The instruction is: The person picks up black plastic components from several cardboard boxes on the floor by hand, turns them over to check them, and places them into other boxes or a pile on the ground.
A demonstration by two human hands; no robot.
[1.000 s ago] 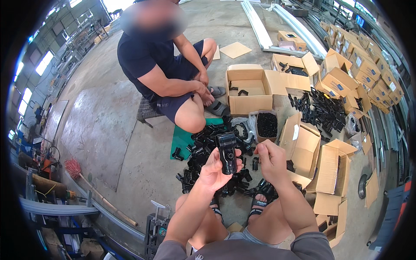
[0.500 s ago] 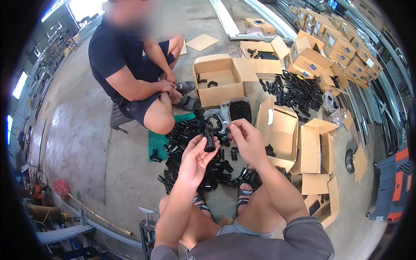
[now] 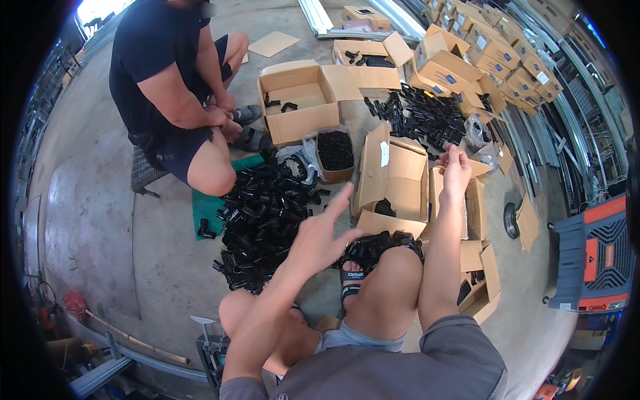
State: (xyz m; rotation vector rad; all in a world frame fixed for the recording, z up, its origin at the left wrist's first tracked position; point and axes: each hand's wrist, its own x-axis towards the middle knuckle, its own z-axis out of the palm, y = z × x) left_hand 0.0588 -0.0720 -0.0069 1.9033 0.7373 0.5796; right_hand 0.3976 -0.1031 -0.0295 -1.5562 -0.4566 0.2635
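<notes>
My left hand [image 3: 320, 240] is open, its index finger and thumb stretched apart, with nothing in it. It hovers between the large heap of black tube-shaped fittings [image 3: 260, 220] and the open cardboard box [image 3: 405, 175]. At the end of my outstretched arm, my right hand [image 3: 455, 172] is closed, fingertips together, above another open box [image 3: 475, 210] and short of the far pile of long black parts [image 3: 427, 117]. Whatever its fingers may pinch is too small to make out. A smaller heap of black fittings [image 3: 380, 252] lies by my right foot.
Another person [image 3: 160, 87] sits on a low stool at the left, hands together. A large open carton [image 3: 298, 130] and a container of small black pieces [image 3: 335, 150] stand ahead. Stacked cartons [image 3: 500, 53] and a grey-orange tool case [image 3: 593, 257] are on the right.
The black tube fitting has left my left hand, which has opened. My right hand has swung away to the right, over the boxes. The view has shifted right.
</notes>
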